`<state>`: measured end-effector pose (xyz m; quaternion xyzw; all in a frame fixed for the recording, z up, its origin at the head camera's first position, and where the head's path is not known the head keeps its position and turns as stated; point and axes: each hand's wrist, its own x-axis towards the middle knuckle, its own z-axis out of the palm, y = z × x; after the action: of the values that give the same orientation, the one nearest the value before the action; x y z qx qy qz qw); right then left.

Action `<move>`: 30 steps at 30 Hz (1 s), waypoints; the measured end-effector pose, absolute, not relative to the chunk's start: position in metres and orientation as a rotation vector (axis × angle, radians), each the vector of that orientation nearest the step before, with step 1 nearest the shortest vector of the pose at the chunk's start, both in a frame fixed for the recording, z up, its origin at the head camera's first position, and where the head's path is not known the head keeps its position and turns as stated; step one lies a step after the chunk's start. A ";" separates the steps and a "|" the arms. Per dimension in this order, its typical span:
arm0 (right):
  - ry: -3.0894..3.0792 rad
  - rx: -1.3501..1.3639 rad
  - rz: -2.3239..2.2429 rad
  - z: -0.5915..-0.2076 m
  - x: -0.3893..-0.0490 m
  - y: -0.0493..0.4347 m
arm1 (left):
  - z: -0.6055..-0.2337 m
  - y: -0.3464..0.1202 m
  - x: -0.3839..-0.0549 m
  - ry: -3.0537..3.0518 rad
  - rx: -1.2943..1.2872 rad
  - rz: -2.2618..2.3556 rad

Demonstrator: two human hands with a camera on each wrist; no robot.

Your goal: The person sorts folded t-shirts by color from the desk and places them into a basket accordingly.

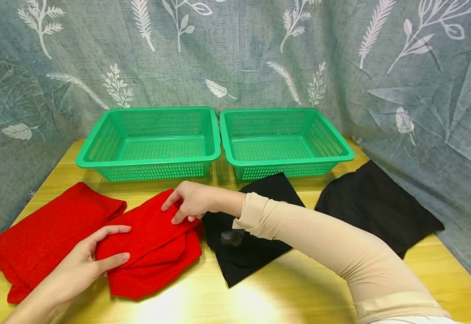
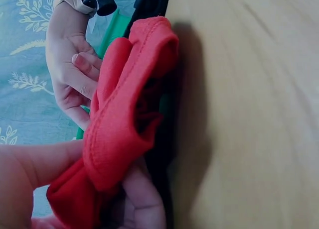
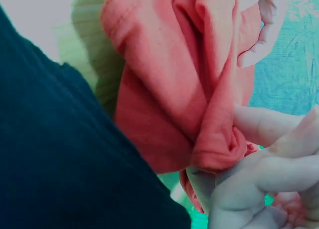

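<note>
Loosely folded, the bright red cloth (image 1: 148,243) shows creases and a stitched hem (image 2: 121,94), the left hand (image 1: 84,260) gripping one side, the right hand (image 1: 195,200) pinching another.

My R arm's in a beige sleeve (image 1: 312,238), fine ribbed-looking fabric, wrinkled approx. mid-arm, w/ a gathered cuff (image 1: 252,211) at the wrist & a wider band (image 1: 401,306) at the upper end. White cloth (image 1: 418,320) shows past that, btm R of head view. Worn at my R wrist: a sm. blk device (image 1: 232,237) w/ rows of tiny holes. My R hand (image 1: 192,199) & L hand (image 1: 87,258) are bare, L wrist too.
</note>
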<state>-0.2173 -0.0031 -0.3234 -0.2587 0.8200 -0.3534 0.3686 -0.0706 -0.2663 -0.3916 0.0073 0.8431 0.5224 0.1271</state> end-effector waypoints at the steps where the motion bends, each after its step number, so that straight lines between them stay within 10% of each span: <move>1: 2.106 -0.665 -0.912 -0.322 -0.217 -0.002 | -0.390 -0.266 -0.070 2.461 0.020 1.517; 30: 2.153 -0.868 -0.988 -0.277 -0.210 0.024 | -0.347 -0.276 -0.069 2.605 0.208 1.527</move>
<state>-0.2102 0.0243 -0.2766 -0.3277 0.8129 -0.3731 0.3044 -0.0686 -0.2757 -0.3466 0.0687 0.8592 0.5037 0.0575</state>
